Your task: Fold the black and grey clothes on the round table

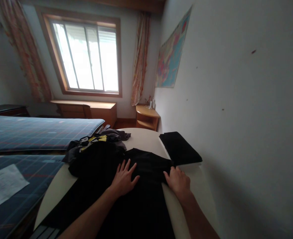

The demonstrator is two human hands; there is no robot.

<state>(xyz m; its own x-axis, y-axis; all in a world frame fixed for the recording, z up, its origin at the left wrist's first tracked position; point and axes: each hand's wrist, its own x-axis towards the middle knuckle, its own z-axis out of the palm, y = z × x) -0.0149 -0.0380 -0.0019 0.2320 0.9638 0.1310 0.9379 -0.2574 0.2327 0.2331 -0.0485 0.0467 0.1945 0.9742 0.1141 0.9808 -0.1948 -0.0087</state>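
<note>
A black garment (146,199) lies spread over the round table in front of me, one long part of it running to the lower left, where pale stripes show. My left hand (124,179) rests flat on the cloth with its fingers spread. At the garment's right edge, the curled fingers and thumb of my right hand (178,181) hold the cloth near a corner. Just beyond that hand sits a folded black cloth (181,147) on something thin and white. Left of my left hand is a heap of dark clothing (94,159), with a yellow and white print on part of it.
The cream tabletop (141,134) shows around the clothes. Against its right side stands a white wall (248,139) with a map (172,53). Plaid mattresses (42,132) lie to the left, bearing a paper sheet (6,186). A desk (101,108) stands under the window.
</note>
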